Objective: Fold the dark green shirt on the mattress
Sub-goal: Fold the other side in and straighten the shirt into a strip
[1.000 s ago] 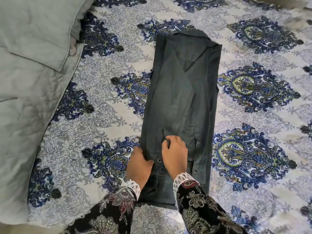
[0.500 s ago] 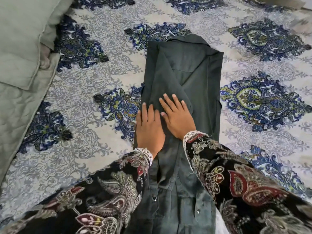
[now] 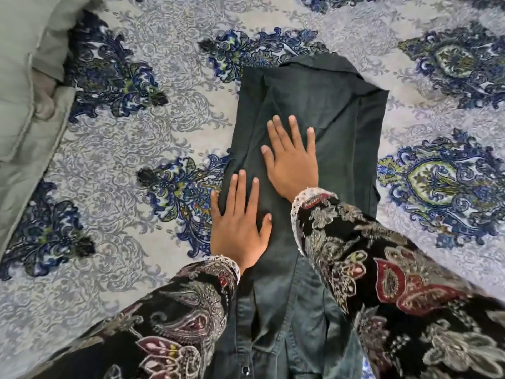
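Observation:
The dark green shirt [image 3: 341,105] lies as a long narrow strip on the mattress [image 3: 164,127], with both sides folded in and its collar end farthest from me. A buttoned edge shows at the near end. My left hand [image 3: 240,228] rests flat on the strip's left edge, fingers spread. My right hand [image 3: 293,160] presses flat a little farther up, on the folded-over panel at the middle. Neither hand grips the cloth. My patterned sleeves cover part of the shirt's lower half.
The mattress cover has a grey and blue floral print. A pale green quilted blanket [image 3: 24,127] lies along the left edge. Bare mattress lies to the left and right of the shirt.
Both hands slid up the shirt from near its bottom end toward the collar, going from curled to flat. The right hand now lies farther ahead of the left.

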